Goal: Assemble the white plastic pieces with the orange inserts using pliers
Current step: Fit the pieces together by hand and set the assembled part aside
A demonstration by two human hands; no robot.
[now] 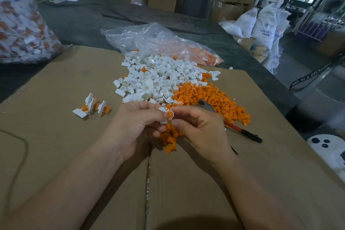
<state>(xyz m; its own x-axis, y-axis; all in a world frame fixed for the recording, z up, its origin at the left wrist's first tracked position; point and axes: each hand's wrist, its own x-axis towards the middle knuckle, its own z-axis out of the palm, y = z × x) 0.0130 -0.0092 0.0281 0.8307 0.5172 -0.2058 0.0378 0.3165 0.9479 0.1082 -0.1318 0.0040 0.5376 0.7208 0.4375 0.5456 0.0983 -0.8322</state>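
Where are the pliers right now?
Head view, right side: the pliers lie on the cardboard, just beyond the right hand, against the orange inserts pile.

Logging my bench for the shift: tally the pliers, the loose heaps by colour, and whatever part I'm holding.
Pliers: 1
White piece heap: 1
Orange insert heap: 1
White-and-orange part, pinched by left hand and right hand: 1
Total: 4

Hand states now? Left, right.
Left hand: pinches the white piece with an orange insert.
Right hand: pinches the same white piece; pliers lie unheld on the cardboard.
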